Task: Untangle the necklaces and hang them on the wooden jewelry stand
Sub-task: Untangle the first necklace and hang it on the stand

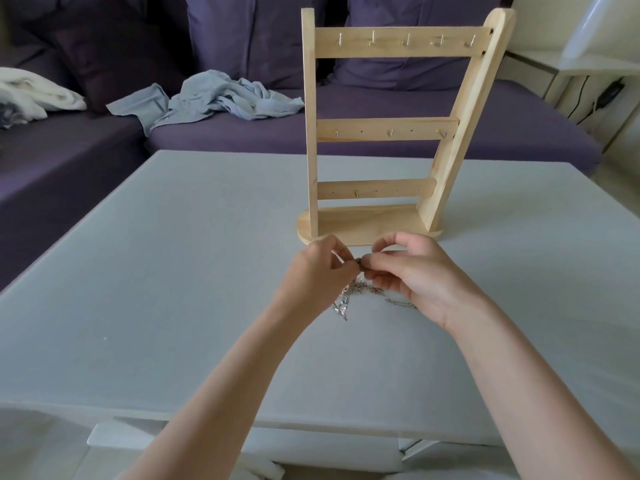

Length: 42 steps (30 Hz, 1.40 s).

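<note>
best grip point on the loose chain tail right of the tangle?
Pinch the tail near its free end, from above: it lies flat on the table, apart from the tangle. Both the left hand and right hand pinch the knot.

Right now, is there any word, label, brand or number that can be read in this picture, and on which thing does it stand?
None: no readable text shows on the wooden jewelry stand, the necklaces, the white table or the purple sofa.
</note>
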Each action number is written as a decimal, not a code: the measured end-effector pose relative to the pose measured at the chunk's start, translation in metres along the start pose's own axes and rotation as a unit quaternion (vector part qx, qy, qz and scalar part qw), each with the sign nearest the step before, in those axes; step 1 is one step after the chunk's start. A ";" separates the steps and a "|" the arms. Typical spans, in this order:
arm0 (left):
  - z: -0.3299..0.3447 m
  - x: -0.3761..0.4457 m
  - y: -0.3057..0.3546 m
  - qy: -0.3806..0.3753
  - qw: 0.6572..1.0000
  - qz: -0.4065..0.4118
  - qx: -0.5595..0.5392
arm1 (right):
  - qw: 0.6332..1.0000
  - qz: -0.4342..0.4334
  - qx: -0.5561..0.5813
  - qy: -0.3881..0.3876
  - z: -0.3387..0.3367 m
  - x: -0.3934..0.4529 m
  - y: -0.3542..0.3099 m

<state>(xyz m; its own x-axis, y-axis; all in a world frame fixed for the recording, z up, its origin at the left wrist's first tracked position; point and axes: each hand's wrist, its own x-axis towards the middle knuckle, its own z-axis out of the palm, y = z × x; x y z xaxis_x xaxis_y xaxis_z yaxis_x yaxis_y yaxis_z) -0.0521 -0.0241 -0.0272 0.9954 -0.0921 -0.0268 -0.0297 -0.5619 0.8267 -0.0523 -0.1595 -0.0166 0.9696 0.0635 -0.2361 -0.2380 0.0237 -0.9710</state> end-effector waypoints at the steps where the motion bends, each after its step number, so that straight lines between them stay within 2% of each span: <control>1: -0.001 0.001 -0.002 -0.001 1.000 0.000 -0.001 | 1.000 0.000 0.004 -0.001 0.000 0.000 0.000; 5: -0.009 0.006 -0.006 -0.017 0.997 -0.048 -0.061 | 1.000 -0.009 0.010 -0.009 0.000 0.001 0.001; 8: -0.010 0.005 -0.003 0.006 0.990 -0.056 -0.133 | 1.000 -0.021 0.012 -0.015 -0.001 0.003 -0.004; 11: -0.012 0.003 0.004 0.005 0.972 -0.052 -0.229 | 0.997 -0.040 -0.070 -0.016 -0.004 0.003 -0.005; 14: -0.019 0.002 0.010 -0.036 0.927 -0.074 -0.366 | 0.976 -0.062 -0.211 -0.005 0.000 0.003 0.001; 17: -0.028 0.003 0.012 -0.027 0.881 -0.096 -0.463 | 0.960 -0.047 -0.276 0.005 0.001 0.005 0.007; 19: -0.032 0.003 0.011 -0.003 0.895 -0.098 -0.435 | 0.961 -0.041 -0.273 0.015 -0.002 0.005 0.008; 21: -0.034 0.003 0.007 0.013 0.943 -0.106 -0.314 | 0.976 -0.047 -0.212 0.022 -0.006 0.004 0.006; 23: -0.032 0.003 0.001 -0.012 0.980 -0.120 -0.158 | 0.991 -0.043 -0.122 0.017 -0.008 0.003 0.003; 26: -0.024 0.000 -0.003 -0.058 0.993 -0.089 -0.043 | 0.999 -0.033 -0.029 -0.010 -0.010 0.003 -0.001; 29: -0.022 -0.001 0.000 -0.009 0.998 -0.011 -0.058 | 0.998 -0.036 -0.004 -0.042 -0.011 0.002 -0.003; 32: -0.021 -0.002 0.005 -0.023 0.994 0.018 -0.105 | 0.997 -0.053 -0.007 -0.057 -0.012 0.000 -0.004; 38: -0.020 -0.006 0.013 -0.046 0.979 0.000 -0.201 | 0.991 -0.093 0.026 -0.092 -0.015 -0.003 -0.009; 42: -0.021 -0.007 0.013 -0.047 0.973 -0.013 -0.226 | 0.990 -0.100 0.012 -0.097 -0.014 -0.005 -0.010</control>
<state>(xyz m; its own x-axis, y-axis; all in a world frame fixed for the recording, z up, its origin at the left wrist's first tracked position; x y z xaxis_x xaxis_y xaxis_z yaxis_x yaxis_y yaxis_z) -0.0570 -0.0131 -0.0045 0.9817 -0.1702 -0.0849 0.0598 -0.1472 0.9873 -0.0541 -0.1738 -0.0061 0.9693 0.2447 -0.0253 -0.0461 0.0795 -0.9958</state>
